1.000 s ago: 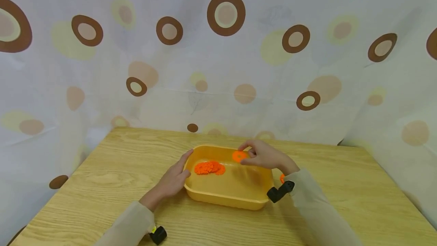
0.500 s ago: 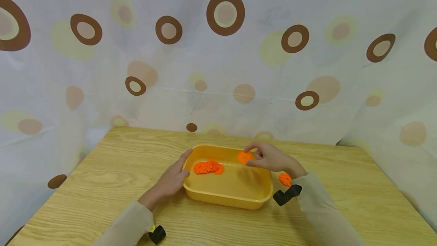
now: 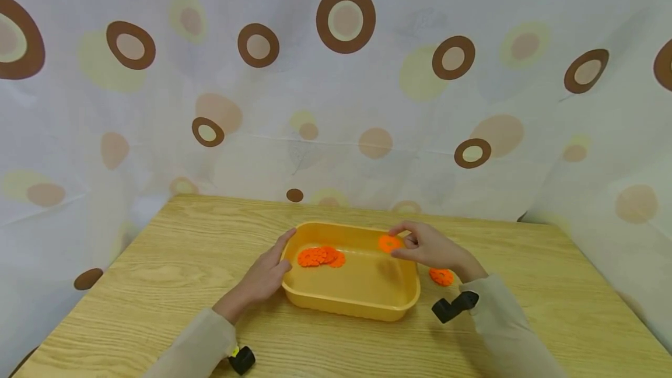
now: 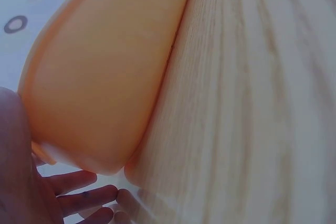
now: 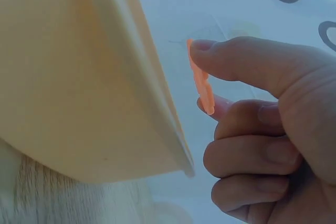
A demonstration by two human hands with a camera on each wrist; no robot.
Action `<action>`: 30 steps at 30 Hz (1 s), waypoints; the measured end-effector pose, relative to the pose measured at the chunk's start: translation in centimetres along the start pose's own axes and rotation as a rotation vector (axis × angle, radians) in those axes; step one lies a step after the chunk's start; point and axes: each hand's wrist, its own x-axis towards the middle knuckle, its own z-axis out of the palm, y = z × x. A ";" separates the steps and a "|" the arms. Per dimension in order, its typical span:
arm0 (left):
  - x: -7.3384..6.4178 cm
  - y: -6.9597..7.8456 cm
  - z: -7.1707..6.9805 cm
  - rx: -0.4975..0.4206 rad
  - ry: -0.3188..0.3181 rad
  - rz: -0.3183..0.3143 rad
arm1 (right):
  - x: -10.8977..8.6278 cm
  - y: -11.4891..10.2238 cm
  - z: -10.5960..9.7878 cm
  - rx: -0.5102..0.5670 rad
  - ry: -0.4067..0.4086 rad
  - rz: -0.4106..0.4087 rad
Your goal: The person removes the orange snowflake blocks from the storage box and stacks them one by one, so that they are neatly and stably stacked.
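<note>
A yellow-orange plastic tub (image 3: 349, 308) stands on the table. My left hand (image 3: 266, 275) grips its left end, the thumb over the rim and the fingers along the outside; the left wrist view shows those fingers by the tub wall (image 4: 100, 77). Over the tub's right end, my right hand (image 3: 437, 247) pinches an orange notched disc (image 3: 389, 243) between thumb and index finger. Seen edge-on in the right wrist view, the held disc (image 5: 201, 80) is beside the rim, and the other fingers are curled. Several similar orange discs (image 3: 318, 256) overlap inside the tub at the left.
More orange discs (image 3: 441, 276) lie on the wooden table (image 3: 173, 284) just right of the tub, near my right wrist. Behind the table's far edge hangs a pale cloth (image 3: 336, 98) with a circle pattern.
My right hand has shifted rightward with the disc, toward the tub's right end. The discs on the table, earlier mostly behind the sleeve, now show. The left hand and tub stay put.
</note>
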 end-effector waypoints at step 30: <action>0.2 -0.5 0.1 -0.007 -0.007 0.005 | -4.3 2.6 -1.5 0.099 0.092 0.109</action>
